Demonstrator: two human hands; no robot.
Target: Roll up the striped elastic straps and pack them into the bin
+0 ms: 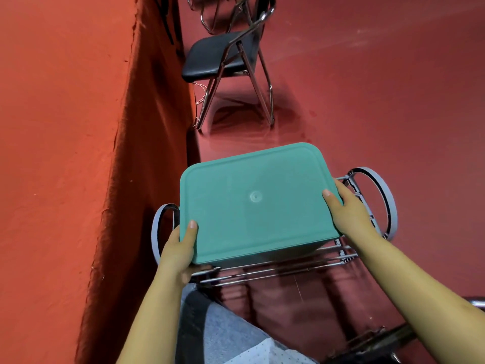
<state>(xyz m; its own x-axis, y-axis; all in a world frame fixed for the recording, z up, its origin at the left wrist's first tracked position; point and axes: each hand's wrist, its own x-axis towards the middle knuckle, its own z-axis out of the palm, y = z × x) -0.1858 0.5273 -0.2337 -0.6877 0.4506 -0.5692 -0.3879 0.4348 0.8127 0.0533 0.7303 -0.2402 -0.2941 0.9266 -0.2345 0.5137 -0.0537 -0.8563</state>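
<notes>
A teal plastic bin with its lid on sits over a low metal wire rack. My left hand grips the lid's near left corner, thumb on top and fingers under the edge. My right hand grips the lid's right edge, thumb on top. The bin's inside is hidden by the lid. No striped straps are in view.
A red cloth-covered table runs along the left, close to the bin. The rack has grey ring handles at both ends. A black folding chair stands on the red floor behind. My knee is below the rack.
</notes>
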